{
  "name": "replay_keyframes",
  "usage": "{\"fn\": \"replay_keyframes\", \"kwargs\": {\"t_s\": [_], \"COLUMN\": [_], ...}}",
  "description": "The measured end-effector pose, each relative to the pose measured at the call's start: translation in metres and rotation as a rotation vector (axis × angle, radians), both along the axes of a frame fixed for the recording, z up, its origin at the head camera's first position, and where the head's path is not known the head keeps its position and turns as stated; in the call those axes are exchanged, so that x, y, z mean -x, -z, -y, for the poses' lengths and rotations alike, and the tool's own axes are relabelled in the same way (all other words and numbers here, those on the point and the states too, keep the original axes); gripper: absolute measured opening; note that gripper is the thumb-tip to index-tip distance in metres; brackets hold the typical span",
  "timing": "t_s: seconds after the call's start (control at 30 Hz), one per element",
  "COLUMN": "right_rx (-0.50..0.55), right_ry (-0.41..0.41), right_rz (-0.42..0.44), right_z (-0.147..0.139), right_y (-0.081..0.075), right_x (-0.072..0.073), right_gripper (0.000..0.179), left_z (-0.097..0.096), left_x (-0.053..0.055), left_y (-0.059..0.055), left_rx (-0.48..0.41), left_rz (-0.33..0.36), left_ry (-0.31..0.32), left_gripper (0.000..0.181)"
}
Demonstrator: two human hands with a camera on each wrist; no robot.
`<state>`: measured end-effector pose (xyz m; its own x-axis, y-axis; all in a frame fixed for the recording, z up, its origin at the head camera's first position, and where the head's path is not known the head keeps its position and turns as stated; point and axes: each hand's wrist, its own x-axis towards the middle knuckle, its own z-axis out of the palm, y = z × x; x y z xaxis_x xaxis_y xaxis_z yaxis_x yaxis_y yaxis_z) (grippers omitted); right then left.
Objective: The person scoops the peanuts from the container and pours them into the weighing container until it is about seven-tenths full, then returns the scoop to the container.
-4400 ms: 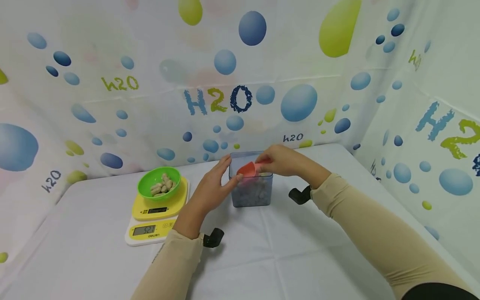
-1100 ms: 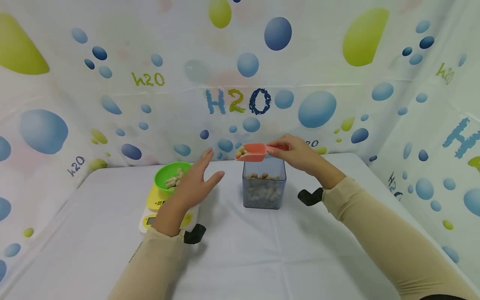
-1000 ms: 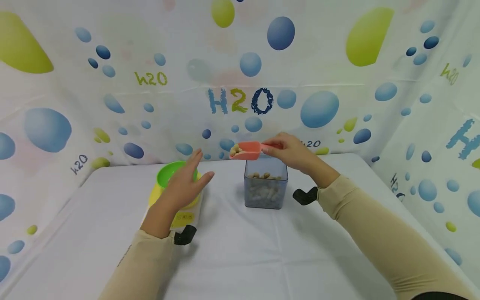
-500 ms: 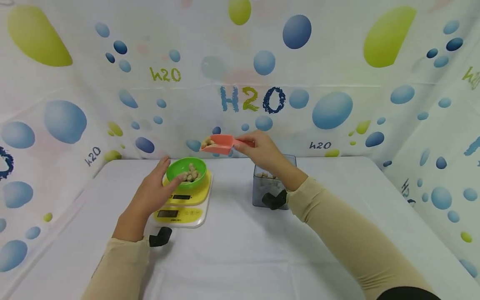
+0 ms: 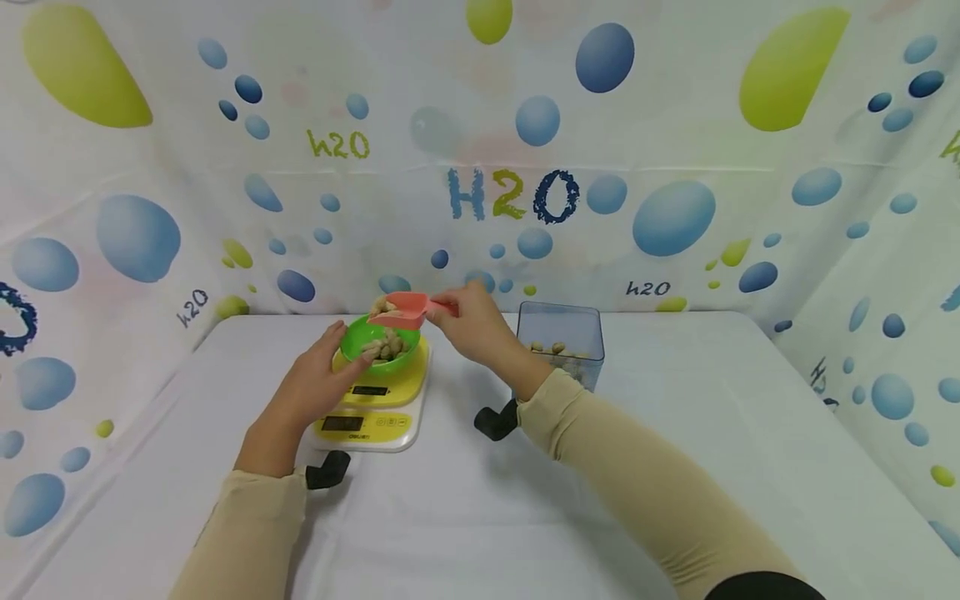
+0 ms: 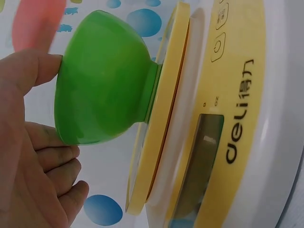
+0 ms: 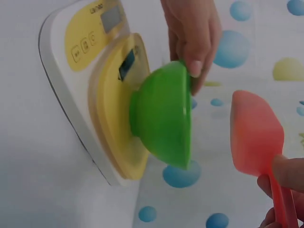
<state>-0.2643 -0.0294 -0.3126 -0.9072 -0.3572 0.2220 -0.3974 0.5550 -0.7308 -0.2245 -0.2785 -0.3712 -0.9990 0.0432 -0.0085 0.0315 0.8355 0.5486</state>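
Note:
My right hand grips the handle of a coral-pink scoop that carries peanuts in their shells. The scoop is held just above a green bowl, partly over its far rim. More peanuts lie in that bowl, which stands on a yellow and white kitchen scale. On the bowl's left side my left hand holds it between thumb and fingers; in the left wrist view the thumb touches near the rim. Only the scoop's underside shows in the right wrist view, so its load is hidden there.
A clear grey-blue container with peanuts stands right of the scale, partly hidden by my right forearm. White cloth covers the table. A patterned curtain rises behind it.
My right hand has lifted the scoop out of the container, now loaded with peanuts, and carried it left and down to the bowl. My left hand has left the container and reached the bowl.

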Motion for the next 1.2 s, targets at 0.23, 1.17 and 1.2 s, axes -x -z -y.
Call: {"fn": "replay_keyframes", "kwargs": {"t_s": [0.23,1.17,1.2], "right_rx": [-0.134,-0.588,-0.591], "right_ry": [0.096,0.099,0.103], "right_rz": [-0.066,-1.07,-1.072], "right_z": [0.022,0.019,0.017], "right_y": [0.016,0.029,0.027], "right_x": [-0.002,-0.001,-0.002], "right_gripper": [0.034,0.021,0.021], "left_z": [0.001,0.004,0.004], "left_x": [0.002,0.0,0.0], "left_y": [0.003,0.003,0.003], "left_rx": [-0.028,-0.051,-0.05], "left_rz": [-0.013,-0.025,-0.025], "left_ry": [0.01,0.01,0.01], "left_gripper": [0.094,0.091,0.091]}}
